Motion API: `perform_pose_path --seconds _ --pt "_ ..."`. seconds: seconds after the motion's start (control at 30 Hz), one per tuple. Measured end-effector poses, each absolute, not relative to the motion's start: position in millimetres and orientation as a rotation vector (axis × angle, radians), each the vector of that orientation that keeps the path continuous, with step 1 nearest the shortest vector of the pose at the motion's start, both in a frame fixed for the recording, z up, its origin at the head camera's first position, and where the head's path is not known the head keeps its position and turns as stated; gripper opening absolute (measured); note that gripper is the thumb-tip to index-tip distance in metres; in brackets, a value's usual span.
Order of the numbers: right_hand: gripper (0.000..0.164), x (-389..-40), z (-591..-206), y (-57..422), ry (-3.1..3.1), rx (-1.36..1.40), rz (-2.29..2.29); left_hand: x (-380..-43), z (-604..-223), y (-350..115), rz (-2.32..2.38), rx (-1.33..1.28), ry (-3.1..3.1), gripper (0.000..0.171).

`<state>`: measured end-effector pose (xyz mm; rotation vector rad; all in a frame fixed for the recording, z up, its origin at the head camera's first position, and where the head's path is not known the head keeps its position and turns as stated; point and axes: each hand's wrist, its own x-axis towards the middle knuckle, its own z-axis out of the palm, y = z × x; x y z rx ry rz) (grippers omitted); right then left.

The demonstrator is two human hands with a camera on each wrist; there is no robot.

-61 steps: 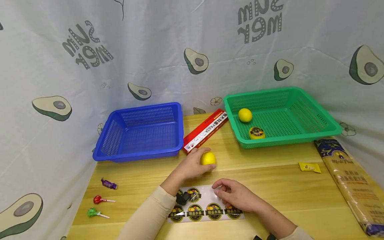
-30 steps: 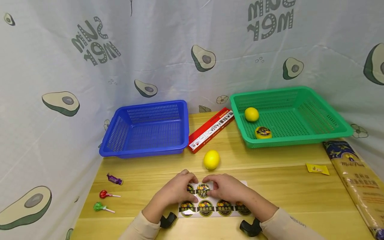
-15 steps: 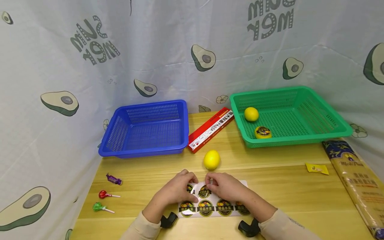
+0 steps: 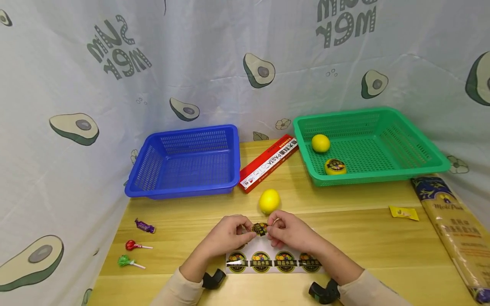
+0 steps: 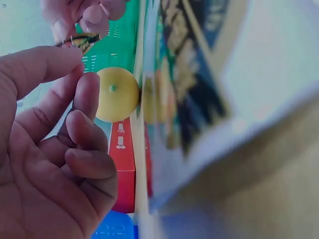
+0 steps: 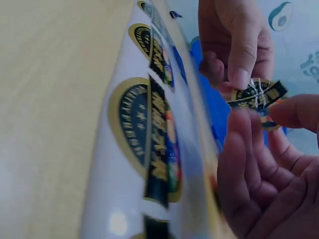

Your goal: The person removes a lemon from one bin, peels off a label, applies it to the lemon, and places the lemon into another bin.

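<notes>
Between my two hands, just above the sticker sheet (image 4: 275, 268), is a round black and gold sticker (image 4: 260, 229) with a creased face. My left hand (image 4: 226, 236) pinches its left edge between thumb and index finger. On the opposite edge, the thumb and index finger of my right hand (image 4: 292, 231) also pinch it. In the right wrist view the sticker (image 6: 256, 97) shows wrinkles and a torn-looking outline. Several more round stickers lie on the sheet under my hands, partly hidden by them. A yellow lemon (image 4: 269, 201) rests on the table just beyond my fingers.
A blue basket (image 4: 183, 191) stands back left, a green basket (image 4: 383, 174) with two lemons back right, one bearing a sticker. Between them lies a red pasta box (image 4: 268, 163). Candies (image 4: 145, 226) lie left, a yellow packet (image 4: 404, 213) and a pasta bag (image 4: 448, 229) right.
My left hand let go of the lemon, leaving it on the table, and came to the sheet. The right hand peeled a sticker up; both hands now hold it raised.
</notes>
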<state>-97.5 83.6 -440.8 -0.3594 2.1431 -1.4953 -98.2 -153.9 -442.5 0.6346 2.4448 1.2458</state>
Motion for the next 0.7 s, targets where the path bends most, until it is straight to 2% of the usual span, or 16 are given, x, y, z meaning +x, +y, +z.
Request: perform_pose_path --seconds 0.13,0.3,0.47,0.6,0.7 --pt "0.022 -96 -429 79 2.429 -0.458 -1.326 -98 -438 -149 1.207 0.649 2.462 0.009" --pt "0.006 -94 -418 74 2.614 -0.56 -1.28 -100 -432 -146 1.158 0.674 2.491 0.008" --pt "0.006 -96 -418 77 2.494 -0.334 -1.451 -100 -430 -148 1.324 0.549 2.454 0.006" --pt "0.013 -95 -422 84 2.323 -0.163 -1.619 -98 -432 -147 1.431 0.461 2.366 0.015" --pt "0.018 -94 -425 87 2.216 -0.116 -1.723 -98 -433 -144 1.471 0.431 2.318 0.015"
